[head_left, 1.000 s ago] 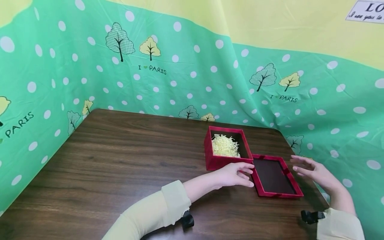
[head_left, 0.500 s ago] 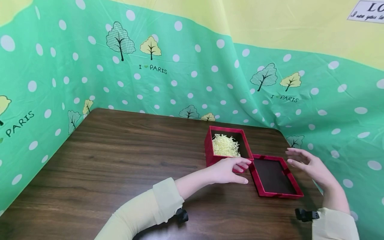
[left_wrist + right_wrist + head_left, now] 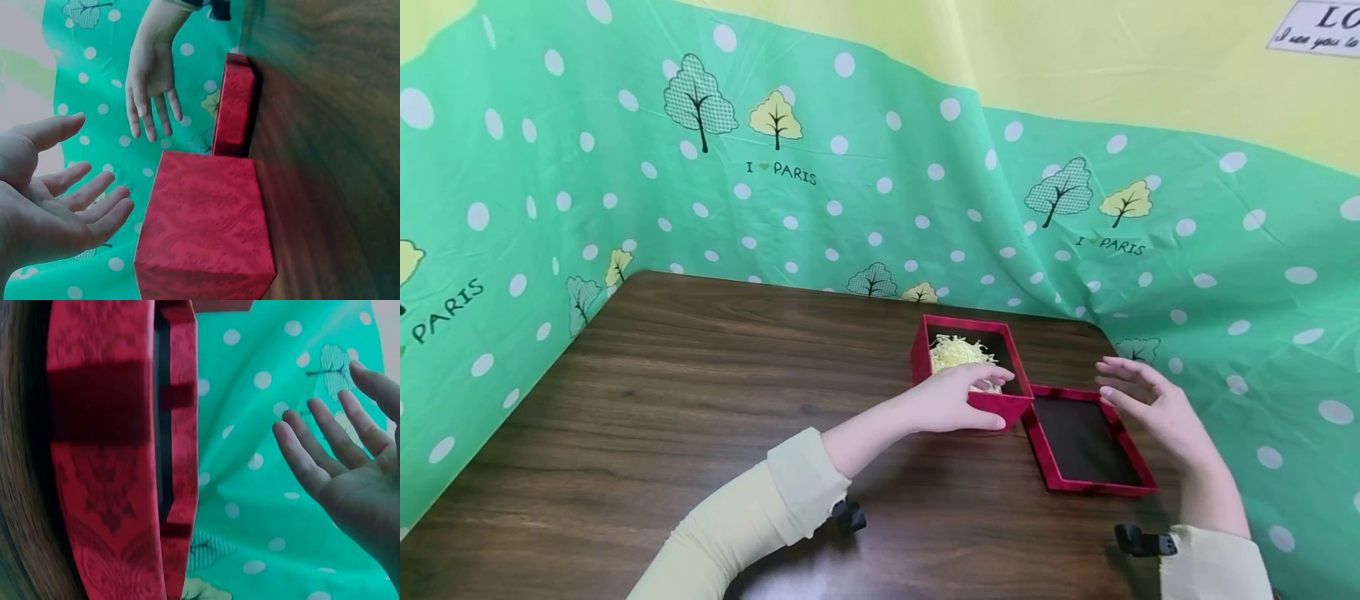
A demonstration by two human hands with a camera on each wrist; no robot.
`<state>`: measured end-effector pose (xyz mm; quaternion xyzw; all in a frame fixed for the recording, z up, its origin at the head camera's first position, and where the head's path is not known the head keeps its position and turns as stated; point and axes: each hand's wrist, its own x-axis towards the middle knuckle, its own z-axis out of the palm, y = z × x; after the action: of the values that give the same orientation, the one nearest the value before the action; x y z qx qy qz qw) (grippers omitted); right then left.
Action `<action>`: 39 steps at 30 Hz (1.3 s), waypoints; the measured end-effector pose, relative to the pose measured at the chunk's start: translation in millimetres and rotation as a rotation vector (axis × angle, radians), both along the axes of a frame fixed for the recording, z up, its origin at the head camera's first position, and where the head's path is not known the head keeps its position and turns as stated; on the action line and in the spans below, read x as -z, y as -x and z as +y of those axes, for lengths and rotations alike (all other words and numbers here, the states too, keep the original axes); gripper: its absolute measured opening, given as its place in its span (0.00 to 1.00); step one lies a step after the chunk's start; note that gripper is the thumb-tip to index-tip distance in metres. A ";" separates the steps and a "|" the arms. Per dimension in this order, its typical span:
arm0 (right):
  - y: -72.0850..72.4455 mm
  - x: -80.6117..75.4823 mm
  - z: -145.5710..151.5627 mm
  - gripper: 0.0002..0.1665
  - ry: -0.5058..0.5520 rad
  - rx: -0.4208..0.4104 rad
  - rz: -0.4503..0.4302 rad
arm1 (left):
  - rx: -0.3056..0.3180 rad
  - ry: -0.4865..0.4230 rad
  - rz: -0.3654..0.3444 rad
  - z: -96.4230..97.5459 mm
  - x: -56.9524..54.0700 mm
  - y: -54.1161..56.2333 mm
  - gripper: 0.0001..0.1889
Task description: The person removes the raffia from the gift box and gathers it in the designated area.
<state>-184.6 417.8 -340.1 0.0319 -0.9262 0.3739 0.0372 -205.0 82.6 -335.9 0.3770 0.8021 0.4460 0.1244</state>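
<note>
A red patterned box point(image 3: 925, 367) stands without its cover on the table, with pale yellow shredded paper point(image 3: 958, 351) inside. Its shallow red lid point(image 3: 1101, 488) lies beside it on the right, dark inside facing up. In the head view my left hand point(image 3: 951, 398) appears over the near edge of the box; the left wrist view shows it apart from the box, fingers spread and holding nothing. My right hand point(image 3: 1157, 410) hovers by the lid's right side with relaxed fingers and nothing in them. The right wrist view shows this hand point(image 3: 350, 450) clear of the lid.
The brown wooden table point(image 3: 700, 375) extends left of the box. A green and yellow printed curtain point(image 3: 865, 167) hangs behind the table and along its sides. Black wrist cameras point(image 3: 1138, 540) sit at both cuffs.
My left hand has moved left and away from me, from the lid's left edge to over the box. My right hand has shifted left and upward. Box and lid have stayed put.
</note>
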 end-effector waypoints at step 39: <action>18.7 28.0 -80.5 0.42 0.213 -0.121 -0.069 | -0.047 -0.016 0.059 -16.6 18.9 70.6 0.36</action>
<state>-203.2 337.3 -368.1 0.0707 -0.8782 0.4728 -0.0140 -275.6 66.0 -354.7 0.3721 0.8106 0.4437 0.0870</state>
